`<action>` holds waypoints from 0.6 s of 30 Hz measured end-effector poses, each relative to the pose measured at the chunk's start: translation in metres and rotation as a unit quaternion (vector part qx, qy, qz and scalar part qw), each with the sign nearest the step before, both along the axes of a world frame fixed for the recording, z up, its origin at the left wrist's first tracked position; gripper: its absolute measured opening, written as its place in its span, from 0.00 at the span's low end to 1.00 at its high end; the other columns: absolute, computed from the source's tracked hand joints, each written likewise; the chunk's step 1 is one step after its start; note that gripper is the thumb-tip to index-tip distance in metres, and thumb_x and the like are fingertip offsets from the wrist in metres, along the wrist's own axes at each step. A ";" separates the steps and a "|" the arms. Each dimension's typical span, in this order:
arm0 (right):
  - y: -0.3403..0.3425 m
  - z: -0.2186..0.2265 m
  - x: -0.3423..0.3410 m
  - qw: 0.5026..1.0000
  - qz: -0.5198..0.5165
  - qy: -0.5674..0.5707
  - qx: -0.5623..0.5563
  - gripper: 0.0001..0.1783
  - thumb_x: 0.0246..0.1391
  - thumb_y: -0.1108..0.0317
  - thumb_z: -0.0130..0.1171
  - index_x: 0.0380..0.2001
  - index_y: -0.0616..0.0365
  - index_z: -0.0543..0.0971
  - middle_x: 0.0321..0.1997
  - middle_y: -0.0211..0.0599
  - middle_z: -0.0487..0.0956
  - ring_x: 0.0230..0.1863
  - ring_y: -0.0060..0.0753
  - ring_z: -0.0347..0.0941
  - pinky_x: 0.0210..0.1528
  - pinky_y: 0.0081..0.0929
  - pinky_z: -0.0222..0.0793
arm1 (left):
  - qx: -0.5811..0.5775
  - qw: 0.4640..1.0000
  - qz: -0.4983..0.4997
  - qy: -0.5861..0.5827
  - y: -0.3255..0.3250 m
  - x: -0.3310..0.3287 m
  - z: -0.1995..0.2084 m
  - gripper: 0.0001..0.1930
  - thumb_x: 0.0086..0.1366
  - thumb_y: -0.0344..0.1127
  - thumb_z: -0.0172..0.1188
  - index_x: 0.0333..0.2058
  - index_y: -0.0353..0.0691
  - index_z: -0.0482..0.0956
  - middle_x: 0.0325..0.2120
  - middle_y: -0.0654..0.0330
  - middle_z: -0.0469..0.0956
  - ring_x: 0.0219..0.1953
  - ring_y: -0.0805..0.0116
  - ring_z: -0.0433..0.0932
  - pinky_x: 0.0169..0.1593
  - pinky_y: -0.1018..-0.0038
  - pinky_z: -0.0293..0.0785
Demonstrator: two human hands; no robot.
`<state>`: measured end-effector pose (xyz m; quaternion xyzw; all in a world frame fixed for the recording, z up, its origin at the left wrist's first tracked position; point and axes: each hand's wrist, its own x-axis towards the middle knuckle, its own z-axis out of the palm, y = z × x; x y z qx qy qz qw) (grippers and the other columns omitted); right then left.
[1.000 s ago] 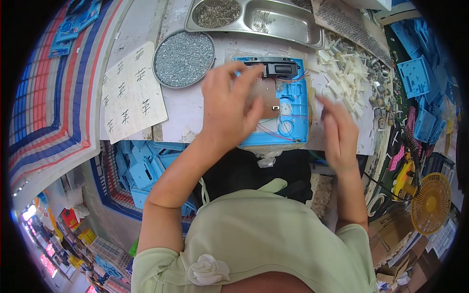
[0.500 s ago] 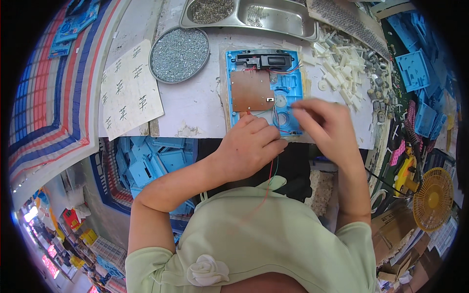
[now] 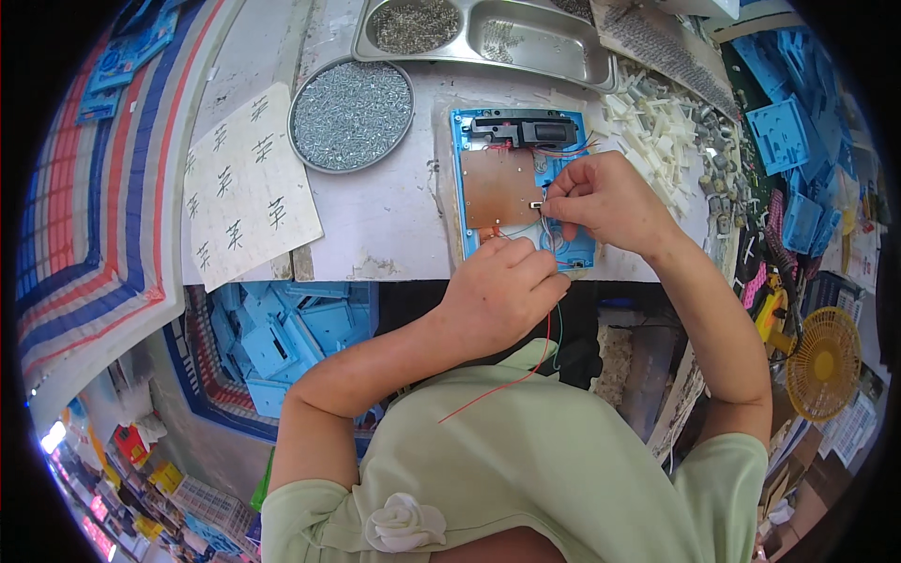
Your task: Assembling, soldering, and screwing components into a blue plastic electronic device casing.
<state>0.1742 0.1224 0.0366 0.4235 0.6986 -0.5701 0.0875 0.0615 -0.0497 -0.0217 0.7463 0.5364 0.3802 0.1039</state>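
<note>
A blue plastic housing (image 3: 459, 169) lies on the table in front of me, with a brown circuit board (image 3: 499, 185) and a black module (image 3: 526, 131) in it. My left hand (image 3: 507, 289) rests closed at the housing's near edge, beside a small orange part (image 3: 487, 233). A thin red wire (image 3: 547, 340) and a green wire (image 3: 559, 342) hang out from under its fingers toward my lap. Thumb and fingers of my right hand (image 3: 605, 202) are pinched together at the board's right edge, against a small switch (image 3: 536, 205); their tips hide what they grip.
Left of the housing stand a round dish of small metal screws (image 3: 352, 114) and a handwritten sheet (image 3: 249, 192). A steel compartment tray (image 3: 540, 70) is behind. White plastic pieces (image 3: 652, 131) pile up at right. Below, a crate holds blue housings (image 3: 282, 328).
My right hand has moved left onto the board's edge and its fingers have closed into a pinch. My left hand stays at the near edge. The view has shifted slightly.
</note>
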 end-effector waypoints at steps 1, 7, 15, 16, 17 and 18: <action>-0.001 0.000 0.000 1.000 -0.006 -0.004 -0.002 0.08 0.57 0.69 0.66 0.30 0.64 0.82 0.22 0.32 0.81 0.19 0.14 0.73 0.19 0.17 0.61 | 0.002 1.000 -0.002 -0.008 0.000 0.000 -0.001 0.08 0.51 0.35 0.70 0.33 0.45 0.85 0.27 0.67 0.73 0.32 0.65 0.73 0.36 0.66 0.70; -0.011 0.004 -0.001 0.996 -0.086 -0.004 -0.030 0.11 0.60 0.65 0.65 0.33 0.64 0.81 0.20 0.33 0.81 0.12 0.12 0.63 0.15 0.16 0.55 | 0.019 0.999 -0.005 -0.038 0.001 -0.001 -0.004 0.08 0.51 0.33 0.68 0.32 0.44 0.84 0.27 0.67 0.73 0.32 0.65 0.73 0.36 0.67 0.70; -0.020 0.006 -0.006 0.993 -0.110 -0.012 0.029 0.11 0.54 0.67 0.65 0.25 0.65 0.82 0.19 0.36 0.82 0.13 0.19 0.69 0.18 0.22 0.63 | 0.011 0.999 -0.020 -0.033 -0.001 -0.004 -0.005 0.07 0.52 0.33 0.67 0.32 0.44 0.84 0.28 0.66 0.73 0.33 0.65 0.73 0.36 0.67 0.70; -0.020 0.005 -0.007 0.993 -0.107 -0.020 0.047 0.11 0.52 0.67 0.66 0.24 0.66 0.82 0.19 0.37 0.82 0.13 0.22 0.70 0.19 0.24 0.65 | 0.011 0.999 -0.022 -0.034 -0.001 -0.004 -0.005 0.07 0.52 0.32 0.67 0.32 0.44 0.84 0.28 0.66 0.73 0.33 0.65 0.73 0.36 0.67 0.70; -0.019 0.004 -0.008 0.993 -0.064 -0.024 0.101 0.12 0.51 0.66 0.66 0.24 0.66 0.82 0.19 0.39 0.82 0.14 0.25 0.72 0.21 0.26 0.68 | 0.014 0.999 -0.020 -0.036 -0.001 -0.004 -0.006 0.07 0.52 0.32 0.67 0.32 0.44 0.84 0.28 0.66 0.73 0.33 0.65 0.73 0.37 0.67 0.71; -0.019 0.004 -0.010 0.987 -0.019 -0.029 0.154 0.12 0.49 0.66 0.66 0.23 0.67 0.83 0.18 0.40 0.82 0.15 0.29 0.74 0.23 0.28 0.70 | 0.017 0.999 -0.018 -0.039 0.000 -0.003 -0.007 0.07 0.52 0.32 0.67 0.32 0.44 0.84 0.28 0.65 0.73 0.33 0.65 0.74 0.37 0.67 0.71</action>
